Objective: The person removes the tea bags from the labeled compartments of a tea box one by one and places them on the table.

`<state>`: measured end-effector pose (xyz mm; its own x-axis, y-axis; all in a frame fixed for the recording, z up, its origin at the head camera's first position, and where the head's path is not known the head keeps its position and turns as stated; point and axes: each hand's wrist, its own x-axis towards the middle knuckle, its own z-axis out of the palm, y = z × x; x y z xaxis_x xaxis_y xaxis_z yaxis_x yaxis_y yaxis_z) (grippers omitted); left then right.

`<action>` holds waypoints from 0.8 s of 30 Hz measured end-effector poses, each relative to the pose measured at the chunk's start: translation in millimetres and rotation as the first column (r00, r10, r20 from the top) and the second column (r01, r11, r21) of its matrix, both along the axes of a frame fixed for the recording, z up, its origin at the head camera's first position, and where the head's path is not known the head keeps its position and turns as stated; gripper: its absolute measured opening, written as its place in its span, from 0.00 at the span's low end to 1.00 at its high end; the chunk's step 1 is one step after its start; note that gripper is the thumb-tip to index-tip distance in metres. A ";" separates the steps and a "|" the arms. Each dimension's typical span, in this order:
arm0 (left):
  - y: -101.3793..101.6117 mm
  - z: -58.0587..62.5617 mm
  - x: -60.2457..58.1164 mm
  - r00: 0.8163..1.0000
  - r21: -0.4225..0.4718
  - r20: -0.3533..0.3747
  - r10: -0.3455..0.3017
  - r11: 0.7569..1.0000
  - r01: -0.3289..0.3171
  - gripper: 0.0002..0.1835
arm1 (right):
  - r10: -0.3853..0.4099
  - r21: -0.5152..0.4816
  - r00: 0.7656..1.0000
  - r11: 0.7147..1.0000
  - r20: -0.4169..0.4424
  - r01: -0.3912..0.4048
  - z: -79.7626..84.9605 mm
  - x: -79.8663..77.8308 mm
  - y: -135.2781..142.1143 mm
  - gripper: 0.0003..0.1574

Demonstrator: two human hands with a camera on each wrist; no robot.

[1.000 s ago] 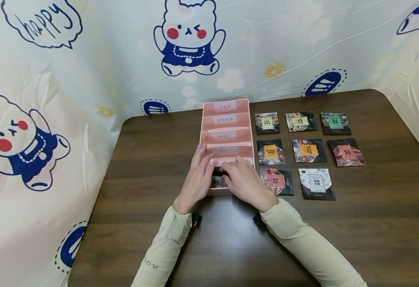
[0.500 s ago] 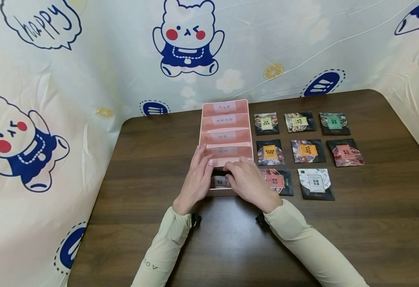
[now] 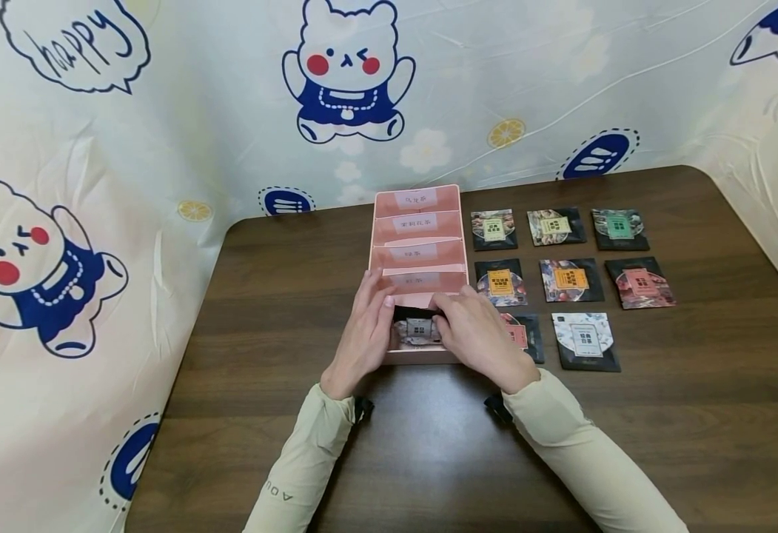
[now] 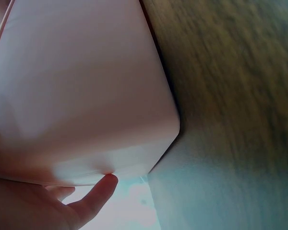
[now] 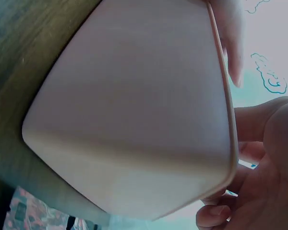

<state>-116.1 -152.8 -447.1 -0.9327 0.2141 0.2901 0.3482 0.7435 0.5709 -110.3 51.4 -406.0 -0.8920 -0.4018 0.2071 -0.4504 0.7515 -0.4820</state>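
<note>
A pink divided box (image 3: 422,357) has labelled compartments stepping toward the back. In its front compartment, a black tea sachet (image 3: 420,331) with a pale marbled label tilts up. My right hand (image 3: 485,337) pinches its top right edge with thumb and curled fingers. My left hand (image 3: 357,337) holds the box's left wall, thumb at the rim over the compartment. One fingertip presses the outside of the pink wall (image 4: 86,86) in the left wrist view. In the right wrist view, my right fingers (image 5: 213,213) curl over the rim, and the sachet is hidden behind the wall.
To the right of the box lie several flat tea sachets in rows, among them a white one (image 3: 586,340), an orange-labelled one (image 3: 571,280) and a green-labelled one (image 3: 620,228). A printed cloth (image 3: 229,111) hangs behind the brown table (image 3: 282,296).
My right hand has slid right, and the sachet has shifted right and upward with it, so more of its label shows. My left hand has stayed on the box.
</note>
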 end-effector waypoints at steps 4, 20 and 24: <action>0.3 0.6 -0.1 1.000 0.002 0.003 -0.004 1.000 0.004 0.25 | -0.009 -0.004 1.000 1.000 0.006 0.009 2.1 -0.6 4.2 0.03; 0.9 1.1 0.8 1.000 -0.012 0.022 0.008 1.000 -0.008 0.27 | -0.018 -0.021 0.999 1.000 -0.035 0.018 5.3 -2.9 13.7 0.05; 1.2 1.8 0.9 1.000 -0.012 0.022 0.005 1.000 -0.005 0.27 | -0.018 -0.026 0.999 1.000 -0.051 0.017 4.6 -4.2 15.4 0.04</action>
